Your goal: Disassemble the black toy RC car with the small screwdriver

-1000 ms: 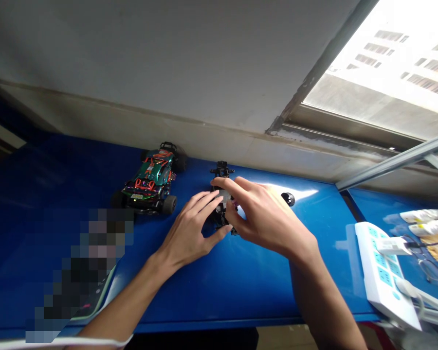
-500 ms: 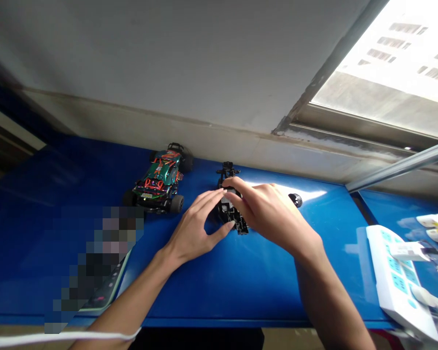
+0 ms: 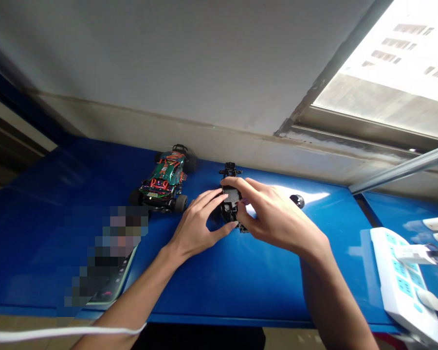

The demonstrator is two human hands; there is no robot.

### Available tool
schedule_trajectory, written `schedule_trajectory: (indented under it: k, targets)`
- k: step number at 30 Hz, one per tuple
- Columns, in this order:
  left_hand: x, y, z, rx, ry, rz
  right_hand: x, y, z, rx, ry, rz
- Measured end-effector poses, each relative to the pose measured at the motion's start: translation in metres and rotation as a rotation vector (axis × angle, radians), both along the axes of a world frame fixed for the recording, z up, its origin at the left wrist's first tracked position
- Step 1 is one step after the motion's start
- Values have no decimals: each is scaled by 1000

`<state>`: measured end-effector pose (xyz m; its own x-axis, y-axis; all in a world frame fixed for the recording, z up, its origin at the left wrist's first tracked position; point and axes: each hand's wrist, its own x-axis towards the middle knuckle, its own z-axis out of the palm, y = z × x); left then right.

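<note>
A black toy car chassis (image 3: 232, 195) lies on the blue table between my hands, its narrow end toward the wall. My left hand (image 3: 197, 221) grips it from the left, fingertips on the side and thumb near the close end. From the right, my right hand (image 3: 277, 206) holds the chassis, index finger reaching over the far part and thumb bent against the right side. My right fingers hide part of that side. A green and orange toy car (image 3: 165, 177) stands on its wheels to the left of my hands.
A small black wheel (image 3: 297, 201) lies beyond my right hand. On the right is a white power strip (image 3: 399, 272) with plugs and cords. A phone-like device (image 3: 111, 287), partly pixelated, lies at the left front. The wall (image 3: 204, 124) borders the blue table (image 3: 219, 291) at the back.
My right thumb has moved down and right along the chassis, uncovering more of its grey-black middle. The left hand keeps its place on the chassis. The view has shifted slightly.
</note>
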<state>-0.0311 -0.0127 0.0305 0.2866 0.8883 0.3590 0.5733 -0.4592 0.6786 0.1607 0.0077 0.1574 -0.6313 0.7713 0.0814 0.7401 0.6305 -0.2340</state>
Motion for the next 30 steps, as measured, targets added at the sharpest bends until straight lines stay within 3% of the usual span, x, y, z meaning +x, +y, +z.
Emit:
schedule_trajectory:
  k: [5,10,16,21,26,30]
  targets:
    - [-1,1,-1,-6,3,9,-2,0,2,43,-109,-103]
    - [-1,1,-1,-1,-5,3,-1,0,0,10,-20,8]
    - [-2,1,-1,-24,20,13,-2,2,1,-6,-83,-113]
    - [-1,1,-2,-8,24,9,1,3,1,-22,-12,-33]
    - [-1,1,-2,-1,33,17,-2,2,1,40,-158,-98]
    - [-1,1,-2,-5,24,10,-2,2,-1,5,-65,2]
